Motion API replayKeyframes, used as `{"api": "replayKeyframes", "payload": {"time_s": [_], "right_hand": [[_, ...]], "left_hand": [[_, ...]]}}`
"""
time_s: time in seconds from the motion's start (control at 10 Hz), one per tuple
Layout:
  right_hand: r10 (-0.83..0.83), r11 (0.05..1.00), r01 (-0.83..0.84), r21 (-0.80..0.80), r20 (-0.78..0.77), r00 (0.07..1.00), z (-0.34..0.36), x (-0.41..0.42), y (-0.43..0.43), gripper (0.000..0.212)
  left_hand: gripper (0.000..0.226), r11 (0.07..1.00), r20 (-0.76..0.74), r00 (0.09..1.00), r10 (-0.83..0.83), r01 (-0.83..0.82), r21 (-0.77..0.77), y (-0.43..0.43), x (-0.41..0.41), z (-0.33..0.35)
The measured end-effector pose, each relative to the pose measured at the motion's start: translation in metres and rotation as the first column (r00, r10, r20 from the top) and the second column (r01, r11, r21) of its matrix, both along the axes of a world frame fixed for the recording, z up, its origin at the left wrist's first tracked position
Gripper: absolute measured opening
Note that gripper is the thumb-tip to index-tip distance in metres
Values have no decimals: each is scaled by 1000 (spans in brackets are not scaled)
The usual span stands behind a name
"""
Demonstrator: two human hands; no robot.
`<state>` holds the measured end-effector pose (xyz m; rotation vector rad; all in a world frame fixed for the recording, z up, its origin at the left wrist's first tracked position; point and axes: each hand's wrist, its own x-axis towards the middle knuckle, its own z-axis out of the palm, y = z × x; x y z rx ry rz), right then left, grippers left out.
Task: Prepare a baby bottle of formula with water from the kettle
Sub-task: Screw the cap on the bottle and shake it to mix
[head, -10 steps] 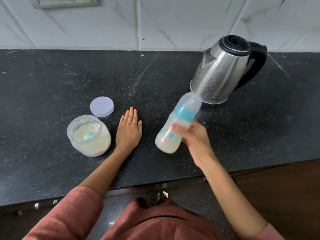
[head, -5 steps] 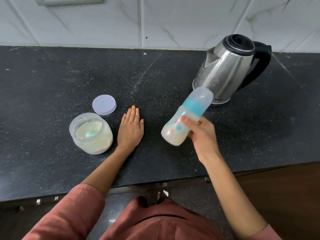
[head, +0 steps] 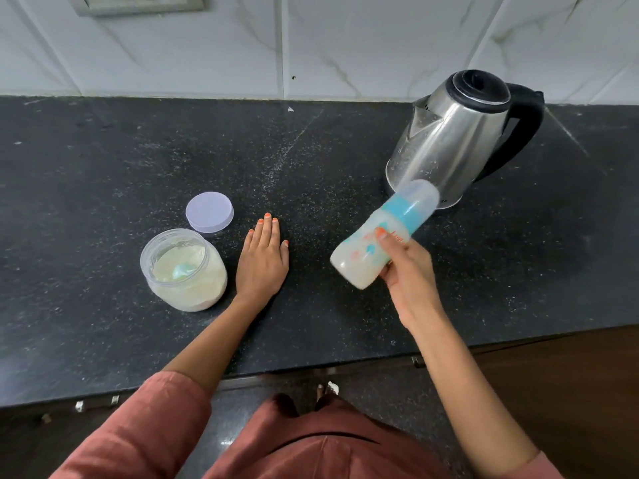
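Observation:
My right hand [head: 408, 271] grips a baby bottle [head: 366, 243] in the air, tilted with its clear cap and teal collar pointing up right toward the kettle. Milky white liquid fills its lower part. A steel kettle [head: 449, 140] with black lid and handle stands behind it at the back right. My left hand [head: 262, 261] lies flat on the black counter [head: 103, 167], fingers together, holding nothing. Left of that hand stands an open clear jar of formula powder [head: 183, 271] with a pale scoop inside. Its lilac lid [head: 209, 211] lies just behind the jar.
A white tiled wall [head: 311, 39] runs along the back, with a switch plate [head: 138, 3] at the top left. The counter's front edge crosses below my arms, with a brown cabinet front [head: 570, 392] at the lower right.
The bottle in my right hand has shifted slightly between frames, staying tilted and blurred. My left hand stays flat on the counter. The camera view has shifted a little.

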<state>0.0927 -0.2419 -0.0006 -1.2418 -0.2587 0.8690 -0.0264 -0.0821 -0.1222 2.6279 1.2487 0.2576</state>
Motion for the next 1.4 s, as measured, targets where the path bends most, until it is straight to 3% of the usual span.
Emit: {"api": "replayKeyframes", "payload": {"time_s": [0.1,0.3,0.4,0.5,0.6,0.7,0.8,1.0,1.1,1.2,1.3,1.4], "right_hand": [[229,970,-215,-109,135,964,-2,-10,-7,28],[-83,992,86,91,-35,996,-1,2,3,36],[153,987,-144,-68,168,974,-1,-9,-2,33],[250,967,-225,-123,251,935,0,-7,-7,33],[-20,999,17,52,67,998,3,3,-1,32],[27,999,-29,21,74,997,2,0,0,31],[290,954,-262,-147,221,931,6,-7,-8,36],[-73,994,72,77,4,997,5,7,3,26],[161,986,-154,-56,158,974,3,-2,0,30],[298,950,-261,-172,248,922,3,-4,-4,33],[32,999,-33,32,26,999,6,3,3,23],[-43,997,47,66,-62,997,3,-1,5,13]], "left_hand": [[52,1000,-5,1000,0,0,-1,1,0,-1],[51,1000,0,1000,-1,1,4,0,0,-1],[52,1000,-8,1000,-3,3,2,0,1,-1],[52,1000,-4,1000,-2,2,0,0,1,-1],[51,1000,10,1000,-3,3,2,0,0,0],[51,1000,10,1000,-2,2,-5,0,0,1],[52,1000,-3,1000,-2,2,-2,1,0,0],[52,1000,-6,1000,-1,1,1,0,0,0],[52,1000,-5,1000,3,-3,-4,0,0,0],[52,1000,-1,1000,6,-6,-7,0,1,0],[51,1000,6,1000,1,-1,-7,-1,1,1],[52,1000,2,1000,2,-2,-3,-1,0,1]]}}
